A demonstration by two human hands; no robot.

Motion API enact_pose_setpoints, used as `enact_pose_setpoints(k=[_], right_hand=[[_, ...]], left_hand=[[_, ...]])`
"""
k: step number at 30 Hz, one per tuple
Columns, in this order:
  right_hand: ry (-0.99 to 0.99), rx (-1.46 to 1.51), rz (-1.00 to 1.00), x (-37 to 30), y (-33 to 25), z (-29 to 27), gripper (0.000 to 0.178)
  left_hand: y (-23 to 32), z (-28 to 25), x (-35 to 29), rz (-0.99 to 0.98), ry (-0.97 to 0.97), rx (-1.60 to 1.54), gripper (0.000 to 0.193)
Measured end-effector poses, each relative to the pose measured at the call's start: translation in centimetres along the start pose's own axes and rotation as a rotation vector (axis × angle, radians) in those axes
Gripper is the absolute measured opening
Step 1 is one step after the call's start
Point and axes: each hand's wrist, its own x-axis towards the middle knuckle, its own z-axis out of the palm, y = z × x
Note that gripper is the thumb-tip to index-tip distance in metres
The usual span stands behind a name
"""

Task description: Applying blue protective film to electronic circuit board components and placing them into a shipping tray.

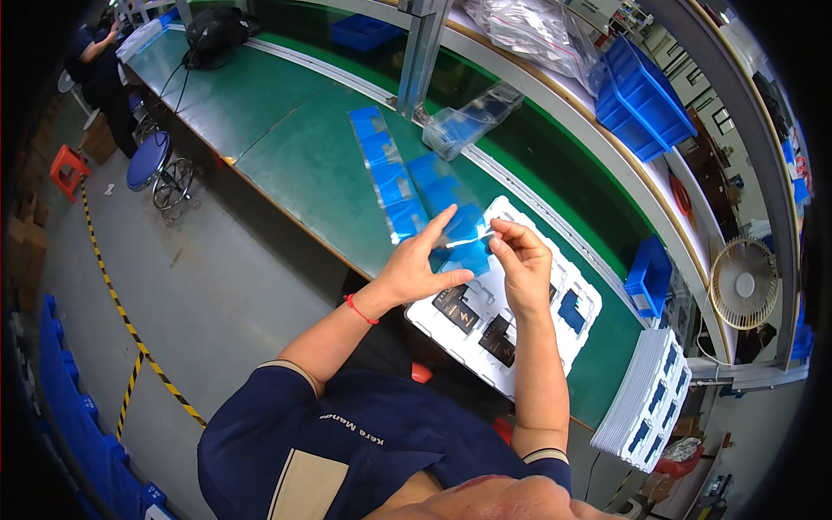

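Note:
Over the white tray, my right hand (524, 264) pinches the edge of a clear plastic strip with blue film patches (464, 224) between thumb and fingertips. My left hand (414, 267) is at the strip's near side, its thumb and index finger stretched wide apart; whether its hidden fingers touch the film I cannot tell. The white moulded tray (494, 368) lies beneath, holding black flat pieces (497, 341) with printed marks and a dark blue piece (571, 312). Another strip of blue film patches (386, 173) lies flat on the green table, left of the held one.
A clear plastic bag (468, 121) lies on the green table (299, 156) at the back. Stacked white trays (646, 399) stand at right, near a blue bin (648, 277) and a fan (744, 282). The shelf above carries a larger blue bin (641, 100) and clear bags (537, 39).

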Motion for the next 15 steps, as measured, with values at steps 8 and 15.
enact_pose_setpoints(k=[8,15], right_hand=[[-0.041,-0.584,-0.244,-4.3,-1.8,-0.9,0.027],[0.065,-0.797,-0.397,-6.2,-2.0,-2.3,0.017]], left_hand=[[1.1,1.5,-0.4,-0.068,-0.206,-0.319,0.068],[1.8,2.4,-0.3,-0.060,-0.334,-0.234,0.058]])
